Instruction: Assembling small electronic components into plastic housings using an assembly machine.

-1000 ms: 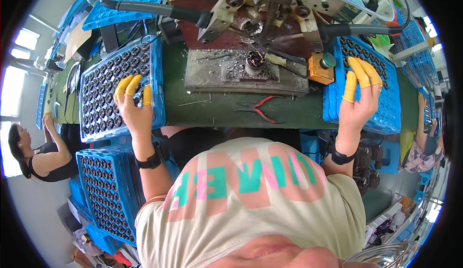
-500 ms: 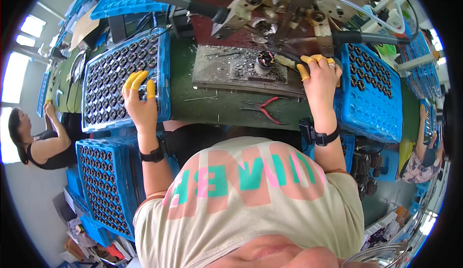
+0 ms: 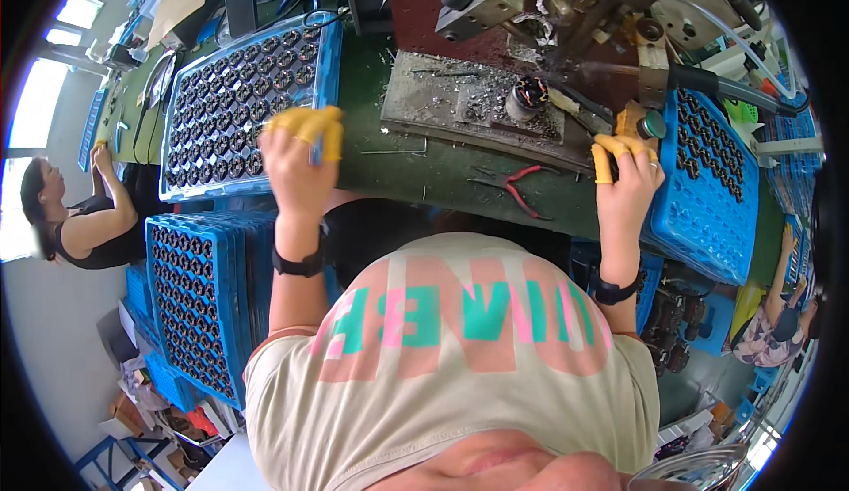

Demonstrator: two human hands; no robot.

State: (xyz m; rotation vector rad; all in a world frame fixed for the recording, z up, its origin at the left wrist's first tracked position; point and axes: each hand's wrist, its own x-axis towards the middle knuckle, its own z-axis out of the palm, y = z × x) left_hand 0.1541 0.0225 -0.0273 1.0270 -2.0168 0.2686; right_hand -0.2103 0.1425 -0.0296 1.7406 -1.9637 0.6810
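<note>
My left hand (image 3: 305, 159), with yellow finger covers, hovers over the right edge of a blue tray (image 3: 331, 67) of small round black parts. Its fingers are smeared by motion, so whether they hold anything is unclear. My right hand (image 3: 628, 173), also in yellow finger covers, rests at the right of the bench with fingers loosely apart and no object visible in them. Just beyond them sits an orange-brown block with a green round button (image 3: 653, 124). A small round part with dark and reddish bits (image 3: 531, 91) stands on a metal cylinder (image 3: 523, 107) on the scrap-strewn metal plate (image 3: 424, 102).
Red-handled pliers (image 3: 517, 192) and a thin metal rod (image 3: 393, 152) lie on the green bench. Machine arms (image 3: 566, 5) hang above the plate. Another blue tray (image 3: 707, 226) is at right; stacked trays (image 3: 232, 305) stand at left. Co-workers (image 3: 75, 213) sit farther off.
My left hand has moved rightward across the tray, its fingers drawing together. My right hand has pulled back toward me, uncovering the button block. The whole view has shifted.
</note>
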